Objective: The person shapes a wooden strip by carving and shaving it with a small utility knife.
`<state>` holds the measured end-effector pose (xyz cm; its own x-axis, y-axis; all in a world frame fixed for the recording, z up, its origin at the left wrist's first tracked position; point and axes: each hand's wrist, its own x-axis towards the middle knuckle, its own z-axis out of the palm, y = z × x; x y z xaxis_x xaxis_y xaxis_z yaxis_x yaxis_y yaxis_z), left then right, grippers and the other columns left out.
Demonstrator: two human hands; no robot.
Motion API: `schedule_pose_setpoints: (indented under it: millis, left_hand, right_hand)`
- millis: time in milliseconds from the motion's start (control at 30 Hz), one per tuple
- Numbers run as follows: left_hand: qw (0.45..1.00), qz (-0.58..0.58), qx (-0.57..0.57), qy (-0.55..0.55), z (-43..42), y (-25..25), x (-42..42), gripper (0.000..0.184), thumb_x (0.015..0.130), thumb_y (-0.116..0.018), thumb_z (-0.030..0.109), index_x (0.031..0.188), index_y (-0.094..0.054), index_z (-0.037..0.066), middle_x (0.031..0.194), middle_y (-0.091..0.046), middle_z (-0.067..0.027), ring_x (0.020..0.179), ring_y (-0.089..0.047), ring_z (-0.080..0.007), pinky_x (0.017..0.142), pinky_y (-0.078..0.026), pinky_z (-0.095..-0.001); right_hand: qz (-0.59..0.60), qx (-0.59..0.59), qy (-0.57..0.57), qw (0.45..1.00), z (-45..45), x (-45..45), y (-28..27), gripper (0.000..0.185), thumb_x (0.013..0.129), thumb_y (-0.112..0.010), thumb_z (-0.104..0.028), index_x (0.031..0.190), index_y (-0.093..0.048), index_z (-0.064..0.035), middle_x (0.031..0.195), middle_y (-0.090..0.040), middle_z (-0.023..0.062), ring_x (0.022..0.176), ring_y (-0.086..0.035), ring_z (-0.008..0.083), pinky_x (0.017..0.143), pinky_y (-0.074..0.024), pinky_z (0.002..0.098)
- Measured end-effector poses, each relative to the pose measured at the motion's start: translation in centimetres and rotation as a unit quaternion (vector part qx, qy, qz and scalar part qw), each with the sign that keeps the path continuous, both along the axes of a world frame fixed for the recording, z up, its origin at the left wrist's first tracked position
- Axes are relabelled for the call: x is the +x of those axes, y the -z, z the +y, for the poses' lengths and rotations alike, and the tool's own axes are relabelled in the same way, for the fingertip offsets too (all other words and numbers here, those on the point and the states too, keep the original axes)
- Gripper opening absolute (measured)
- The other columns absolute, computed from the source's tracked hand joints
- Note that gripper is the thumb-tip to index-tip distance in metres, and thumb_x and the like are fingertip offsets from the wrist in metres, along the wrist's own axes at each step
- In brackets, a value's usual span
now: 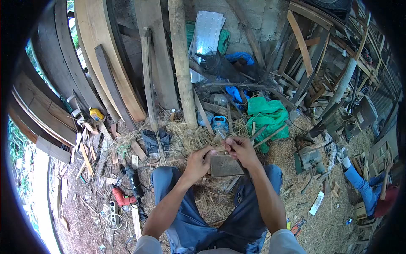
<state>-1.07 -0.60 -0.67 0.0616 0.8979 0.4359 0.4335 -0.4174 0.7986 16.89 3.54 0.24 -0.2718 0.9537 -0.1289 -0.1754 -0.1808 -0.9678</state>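
Observation:
My left hand is closed, thumb and fingers pinching the end of a thin pale wooden strip that reaches across toward the other hand. Beside it, my right hand is closed around a knife, whose narrow grey blade points up and to the left. A dark, slim length, seemingly its handle, runs down under my right wrist. Just below both hands, between my knees, is a rectangular wooden block. My fingers hide where the blade and strip meet.
Left on the chip-strewn ground lie a red power drill and an angle grinder. A green plastic sheet lies ahead; a bench vise stands right. Boards lean at the back left. Another person is at far right.

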Motion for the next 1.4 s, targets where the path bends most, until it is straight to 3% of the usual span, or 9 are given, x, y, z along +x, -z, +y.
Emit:
schedule_pose_setpoints:
  millis: [100, 433, 500, 700, 833, 1000, 1167, 1233, 1400]
  left_hand:
    - [0.996, 0.025, -0.090, 0.017, -0.6, -0.6, -1.0, 0.012, 0.086, -0.058, 0.008, 0.095, -0.063, 0.003, 0.076, -0.062, -0.0186, 0.065, -0.060, -0.0355, 0.060, -0.046, -0.0371]
    - [0.999, 0.017, -0.044, -0.010, -0.3, -0.6, -0.5, 0.010, 0.087, -0.058, 0.009, 0.095, -0.063, 0.003, 0.073, -0.062, -0.0162, 0.063, -0.060, -0.0316, 0.059, -0.046, -0.0329]
    - [0.997, 0.015, -0.072, 0.003, -0.7, -0.4, -1.5, 0.010, 0.090, -0.058, 0.011, 0.092, -0.063, 0.003, 0.070, -0.062, -0.0111, 0.058, -0.057, -0.0194, 0.058, -0.044, -0.0305]
    - [0.999, 0.008, -0.045, -0.003, -0.2, -0.2, -1.8, 0.010, 0.090, -0.057, 0.010, 0.091, -0.063, 0.001, 0.067, -0.060, -0.0107, 0.057, -0.055, -0.0157, 0.057, -0.043, -0.0299]
    - [0.996, 0.061, -0.059, -0.016, -1.3, -0.9, -2.0, 0.009, 0.089, -0.057, 0.009, 0.090, -0.064, 0.004, 0.074, -0.064, -0.0123, 0.062, -0.062, -0.0270, 0.058, -0.046, -0.0333]
    - [0.991, -0.106, -0.083, -0.018, 0.3, 0.3, -3.1, 0.015, 0.094, -0.054, 0.014, 0.091, -0.061, 0.001, 0.071, -0.058, -0.0027, 0.061, -0.049, -0.0096, 0.059, -0.041, -0.0257]
    - [0.914, -0.324, -0.241, 0.032, 1.1, 0.0, -2.0, 0.014, 0.094, -0.055, 0.015, 0.093, -0.061, 0.002, 0.073, -0.053, 0.0014, 0.065, -0.046, -0.0078, 0.059, -0.038, -0.0230]
    - [0.891, -0.378, -0.249, 0.042, 1.3, 0.4, -1.6, 0.013, 0.094, -0.056, 0.015, 0.093, -0.062, 0.003, 0.073, -0.053, 0.0017, 0.065, -0.045, -0.0074, 0.058, -0.037, -0.0222]
    - [0.883, -0.382, -0.265, 0.066, 1.5, 1.2, -0.8, 0.013, 0.092, -0.058, 0.016, 0.099, -0.060, 0.004, 0.078, -0.056, 0.0007, 0.069, -0.051, -0.0078, 0.060, -0.040, -0.0228]
  right_hand:
    - [-0.021, 0.019, 0.064, 0.998, 1.4, 3.0, -0.5, 0.024, 0.093, -0.058, -0.021, 0.094, -0.064, 0.0016, 0.064, -0.051, -0.0030, 0.047, -0.037, 0.0039, 0.041, -0.0269, 0.0205]
    - [-0.055, 0.030, 0.093, 0.994, 1.3, 1.9, 1.0, 0.027, 0.090, -0.062, -0.029, 0.097, -0.065, -0.0028, 0.067, -0.053, -0.0040, 0.048, -0.041, 0.0032, 0.041, -0.0288, 0.0198]
    - [-0.016, 0.006, 0.135, 0.991, 3.0, 5.3, 0.7, 0.026, 0.091, -0.061, -0.028, 0.096, -0.064, -0.0026, 0.065, -0.051, -0.0050, 0.047, -0.039, 0.0030, 0.041, -0.0272, 0.0199]
    - [0.072, 0.029, 0.156, 0.985, 2.9, 7.0, -0.1, 0.024, 0.092, -0.058, -0.025, 0.094, -0.064, -0.0019, 0.064, -0.047, -0.0057, 0.045, -0.034, 0.0029, 0.040, -0.0234, 0.0200]
    - [0.042, 0.008, 0.270, 0.962, 4.1, 9.9, 0.1, 0.026, 0.093, -0.057, -0.028, 0.096, -0.063, -0.0019, 0.066, -0.048, -0.0046, 0.047, -0.035, 0.0019, 0.041, -0.0240, 0.0183]
    - [0.006, 0.056, 0.253, 0.966, 2.8, 8.7, -0.3, 0.031, 0.094, -0.056, -0.028, 0.104, -0.060, 0.0010, 0.070, -0.056, -0.0008, 0.049, -0.037, 0.0022, 0.042, -0.0267, 0.0188]
    - [0.022, 0.053, 0.159, 0.986, 2.3, 4.6, 0.5, 0.034, 0.096, -0.052, -0.024, 0.115, -0.055, 0.0038, 0.076, -0.066, 0.0058, 0.054, -0.043, 0.0042, 0.047, -0.0332, 0.0205]
    - [-0.141, 0.209, 0.199, 0.947, 2.3, 3.3, 0.9, 0.032, 0.098, -0.046, -0.021, 0.114, -0.053, 0.0052, 0.075, -0.066, 0.0082, 0.058, -0.048, 0.0075, 0.052, -0.0389, 0.0249]
    - [-0.297, 0.223, 0.077, 0.925, 0.6, 2.0, -0.5, 0.021, 0.096, -0.047, -0.015, 0.105, -0.054, 0.0024, 0.074, -0.065, 0.0125, 0.065, -0.058, 0.0175, 0.059, -0.0441, 0.0304]
